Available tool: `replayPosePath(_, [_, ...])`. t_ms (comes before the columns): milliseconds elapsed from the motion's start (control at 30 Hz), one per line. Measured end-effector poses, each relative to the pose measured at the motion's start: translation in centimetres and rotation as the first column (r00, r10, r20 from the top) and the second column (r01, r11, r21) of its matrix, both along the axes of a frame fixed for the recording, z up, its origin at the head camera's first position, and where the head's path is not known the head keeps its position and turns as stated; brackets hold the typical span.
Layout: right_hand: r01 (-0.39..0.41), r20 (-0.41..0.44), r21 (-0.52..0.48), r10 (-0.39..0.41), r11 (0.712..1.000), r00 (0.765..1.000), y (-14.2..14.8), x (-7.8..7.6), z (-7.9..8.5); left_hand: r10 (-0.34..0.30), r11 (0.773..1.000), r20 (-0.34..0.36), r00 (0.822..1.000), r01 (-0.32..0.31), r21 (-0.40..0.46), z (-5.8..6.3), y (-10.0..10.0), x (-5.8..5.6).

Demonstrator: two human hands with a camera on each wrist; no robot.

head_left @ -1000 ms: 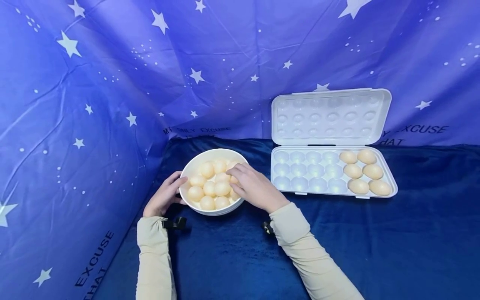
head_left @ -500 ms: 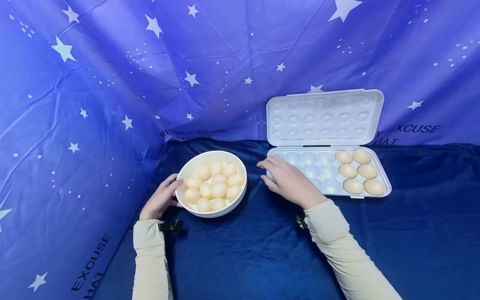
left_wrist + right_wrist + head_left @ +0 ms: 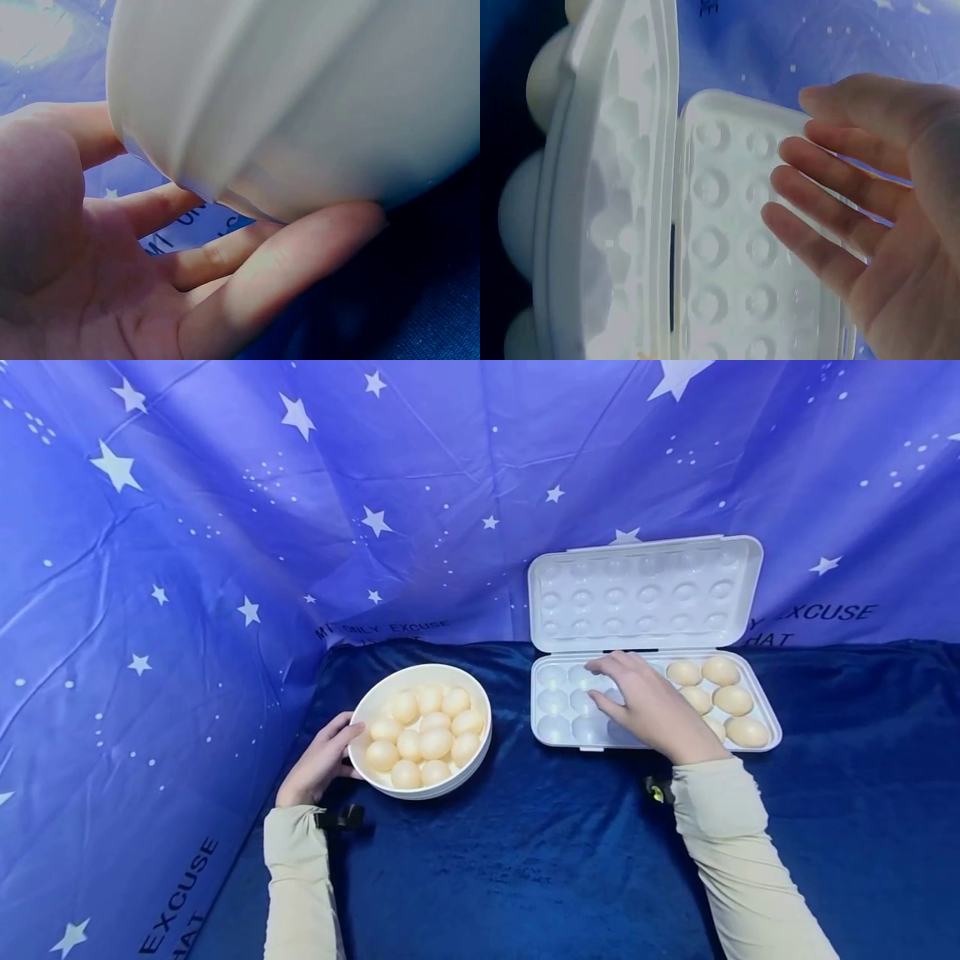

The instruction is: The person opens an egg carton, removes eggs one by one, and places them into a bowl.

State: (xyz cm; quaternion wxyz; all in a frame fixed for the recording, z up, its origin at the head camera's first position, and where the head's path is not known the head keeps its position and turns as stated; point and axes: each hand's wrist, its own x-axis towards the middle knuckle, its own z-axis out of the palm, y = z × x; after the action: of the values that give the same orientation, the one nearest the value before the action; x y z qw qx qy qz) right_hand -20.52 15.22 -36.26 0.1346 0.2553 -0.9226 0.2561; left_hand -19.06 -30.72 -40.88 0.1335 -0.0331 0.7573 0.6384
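Note:
In the head view my left hand [image 3: 321,762] grips the left side of a white bowl [image 3: 420,792], thumb at the rim. The left wrist view shows its fingers [image 3: 277,281] against the underside of the bowl's ridged wall. Several pale eggs [image 3: 435,743] lie in the bowl. To the right stands an egg carton [image 3: 542,745] with its lid [image 3: 645,589] up. Over the middle of its tray hovers my right hand [image 3: 651,706], thumb and fingers apart. In the right wrist view its fingers [image 3: 817,244] are extended, the palm holding nothing.
Several brown eggs [image 3: 731,700] fill the carton's right end; bare cups [image 3: 553,700] show at its left end. Dark blue cloth [image 3: 487,877] covers the table. A blue star-printed curtain [image 3: 420,468] hangs behind and on the left.
My right hand has left the bowl and moved right, first to the carton's left end, then over its middle. The left hand stays on the bowl. The head view has shifted slightly.

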Motion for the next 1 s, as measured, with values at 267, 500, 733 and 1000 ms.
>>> replayPosePath(267, [0.064, 0.035, 0.009, -0.064, 0.998, 0.997, 2.1, 0.1, 0.1, -0.001, 1.0, 0.001, 1.0, 0.001, -0.005, 0.0, 0.0, 0.0])
replayPosePath(500, [0.111, 0.087, 0.037, -0.114, 0.993, 0.99, 4.3, 0.0, 0.4, 0.005, 1.0, -0.007, 1.0, -0.004, 0.014, 0.0, 0.1, 0.1])
replayPosePath(733, [0.143, 0.123, 0.087, -0.153, 0.986, 0.981, 6.6, -0.4, 0.0, 0.005, 1.0, -0.002, 1.0, -0.005, 0.012, 0.0, 0.1, 0.1])
replayPosePath(1000, [0.146, 0.295, 0.128, -0.179, 0.981, 0.939, 8.6, -0.5, -0.3, 0.004, 1.0, -0.005, 1.0, -0.004, 0.017, 0.0, 0.1, 0.1])
